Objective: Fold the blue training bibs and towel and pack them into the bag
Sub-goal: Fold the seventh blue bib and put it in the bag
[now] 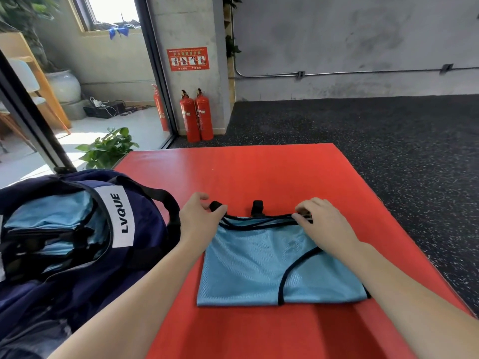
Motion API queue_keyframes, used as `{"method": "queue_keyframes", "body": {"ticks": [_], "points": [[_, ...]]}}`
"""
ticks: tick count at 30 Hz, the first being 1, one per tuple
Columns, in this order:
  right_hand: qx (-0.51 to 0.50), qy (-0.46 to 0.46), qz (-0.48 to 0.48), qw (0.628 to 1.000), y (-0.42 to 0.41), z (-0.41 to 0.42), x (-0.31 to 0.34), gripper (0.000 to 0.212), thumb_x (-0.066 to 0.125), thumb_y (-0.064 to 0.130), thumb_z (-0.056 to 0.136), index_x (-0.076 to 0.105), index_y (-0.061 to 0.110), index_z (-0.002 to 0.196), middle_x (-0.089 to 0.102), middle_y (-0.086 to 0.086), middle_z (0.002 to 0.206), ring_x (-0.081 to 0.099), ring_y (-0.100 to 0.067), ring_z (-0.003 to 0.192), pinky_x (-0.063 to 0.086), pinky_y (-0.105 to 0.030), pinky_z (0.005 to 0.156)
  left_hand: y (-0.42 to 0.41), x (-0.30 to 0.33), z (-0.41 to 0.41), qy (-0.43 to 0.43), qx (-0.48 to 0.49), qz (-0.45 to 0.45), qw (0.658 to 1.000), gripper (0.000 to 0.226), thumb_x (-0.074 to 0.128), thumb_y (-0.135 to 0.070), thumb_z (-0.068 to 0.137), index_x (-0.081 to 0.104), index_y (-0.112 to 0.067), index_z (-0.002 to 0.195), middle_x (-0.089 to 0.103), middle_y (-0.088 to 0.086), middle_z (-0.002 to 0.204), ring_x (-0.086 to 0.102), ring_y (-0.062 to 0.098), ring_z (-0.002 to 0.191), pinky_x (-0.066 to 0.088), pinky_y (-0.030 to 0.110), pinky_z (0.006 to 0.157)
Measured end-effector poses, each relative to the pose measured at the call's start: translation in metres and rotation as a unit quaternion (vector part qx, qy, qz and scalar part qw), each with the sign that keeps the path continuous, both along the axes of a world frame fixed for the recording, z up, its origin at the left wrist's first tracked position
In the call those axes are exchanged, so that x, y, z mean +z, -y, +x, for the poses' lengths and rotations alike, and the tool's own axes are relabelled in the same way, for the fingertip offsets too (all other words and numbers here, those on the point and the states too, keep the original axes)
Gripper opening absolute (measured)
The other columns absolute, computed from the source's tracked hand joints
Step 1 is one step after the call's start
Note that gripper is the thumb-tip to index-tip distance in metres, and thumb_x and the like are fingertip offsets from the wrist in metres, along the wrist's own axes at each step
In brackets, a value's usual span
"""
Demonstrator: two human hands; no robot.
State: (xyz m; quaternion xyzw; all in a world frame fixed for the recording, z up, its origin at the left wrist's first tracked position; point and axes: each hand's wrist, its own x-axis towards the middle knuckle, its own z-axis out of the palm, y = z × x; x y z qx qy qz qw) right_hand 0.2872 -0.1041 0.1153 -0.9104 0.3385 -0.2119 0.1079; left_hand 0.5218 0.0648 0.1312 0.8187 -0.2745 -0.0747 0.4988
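A light blue training bib (259, 268) with black trim lies folded flat on the red mat (259, 172). My left hand (199, 218) pinches its far left corner by a black strap end. My right hand (321, 224) grips the far right corner, fingers curled over the trim. A second black strap tab sticks out between my hands. To the left stands an open navy bag (77, 242) with a white LVQUE label. Folded light blue fabric (49, 218) lies inside it.
Two red fire extinguishers (197, 115) stand against the concrete pillar beyond the mat. A green potted plant (108, 149) sits at the mat's far left corner by a glass door. Dark speckled rubber floor (388, 141) surrounds the mat on the right.
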Motion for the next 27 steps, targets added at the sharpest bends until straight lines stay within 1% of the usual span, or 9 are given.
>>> {"method": "queue_keyframes", "body": {"ticks": [3,5,8,12,15,19,23,25,27], "points": [[0.059,-0.014,-0.058,0.996,-0.017,0.011,-0.002,0.018,0.056,0.037,0.101,0.068,0.024,0.104,0.063,0.011,0.097,0.057,-0.015,0.094,0.045,-0.033,0.082,0.002,0.0,-0.004,-0.014,-0.002,-0.029,0.999,0.039,0.077,-0.031,0.085,0.055,-0.023,0.117,0.062,-0.006,0.103,0.06,0.002,0.085,0.046,0.021,0.069],[0.091,-0.039,-0.035,0.994,-0.026,0.016,-0.005,0.019,0.053,0.038,0.102,0.067,0.025,0.105,0.061,0.012,0.098,0.055,-0.012,0.091,0.045,-0.03,0.08,0.004,-0.005,-0.004,0.01,-0.015,-0.013,1.0,0.026,0.073,-0.021,0.087,0.056,-0.024,0.107,0.065,-0.005,0.098,0.063,0.007,0.083,0.051,0.027,0.067],[0.121,-0.078,0.03,0.989,-0.031,0.02,-0.013,0.019,0.053,0.042,0.101,0.065,0.028,0.104,0.055,0.014,0.101,0.051,-0.007,0.094,0.048,-0.029,0.083,0.002,-0.017,0.001,0.138,-0.082,0.049,0.986,0.017,0.066,-0.01,0.088,0.059,-0.025,0.09,0.06,-0.008,0.092,0.059,0.013,0.085,0.053,0.04,0.078],[0.121,-0.057,0.014,0.991,-0.027,0.018,-0.027,0.017,0.056,0.046,0.098,0.062,0.03,0.103,0.05,0.017,0.106,0.044,-0.006,0.105,0.041,-0.028,0.098,-0.006,-0.03,0.006,0.333,-0.149,0.149,0.919,0.007,0.06,-0.021,0.096,0.067,-0.02,0.099,0.063,-0.009,0.105,0.053,0.022,0.102,0.042,0.04,0.086],[0.098,-0.06,0.002,0.993,-0.029,0.016,-0.036,0.027,0.048,0.051,0.1,0.055,0.031,0.117,0.046,0.016,0.128,0.039,-0.009,0.126,0.032,-0.031,0.109,-0.007,-0.033,0.013,0.349,-0.138,0.166,0.912,0.014,0.056,-0.024,0.099,0.068,-0.022,0.106,0.065,-0.011,0.112,0.05,0.023,0.109,0.039,0.041,0.087],[0.072,-0.121,0.012,0.99,-0.03,0.015,-0.042,0.052,0.031,0.058,0.102,0.035,0.035,0.148,0.022,0.009,0.162,0.009,-0.016,0.153,0.008,-0.039,0.125,-0.004,-0.037,0.024,0.357,-0.151,0.216,0.896,0.03,0.048,-0.013,0.1,0.063,-0.029,0.12,0.062,-0.016,0.124,0.046,0.018,0.123,0.031,0.037,0.089],[0.081,-0.176,0.019,0.981,-0.03,0.017,-0.039,0.065,0.016,0.066,0.099,0.014,0.039,0.157,0.008,0.01,0.168,-0.001,-0.012,0.155,-0.004,-0.039,0.126,-0.001,-0.037,0.025,0.396,-0.124,0.202,0.887,0.031,0.06,-0.006,0.091,0.068,-0.03,0.109,0.068,-0.013,0.111,0.054,0.019,0.111,0.018,0.033,0.082],[0.081,-0.179,0.022,0.98,-0.03,0.017,-0.038,0.067,0.014,0.069,0.097,0.013,0.039,0.158,0.006,0.01,0.168,-0.002,-0.012,0.155,-0.004,-0.039,0.126,0.0,-0.034,0.029,0.404,-0.083,0.17,0.895,0.016,0.068,-0.013,0.09,0.074,-0.027,0.097,0.069,-0.007,0.101,0.057,0.024,0.1,0.025,0.038,0.082],[0.079,-0.177,0.027,0.981,-0.031,0.016,-0.037,0.065,0.016,0.068,0.098,0.014,0.04,0.157,0.007,0.009,0.168,-0.002,-0.012,0.155,-0.004,-0.039,0.126,-0.001,-0.027,0.033,0.369,-0.049,0.159,0.914,0.01,0.067,-0.02,0.093,0.076,-0.024,0.096,0.066,-0.003,0.098,0.055,0.026,0.097,0.033,0.041,0.081]]}}
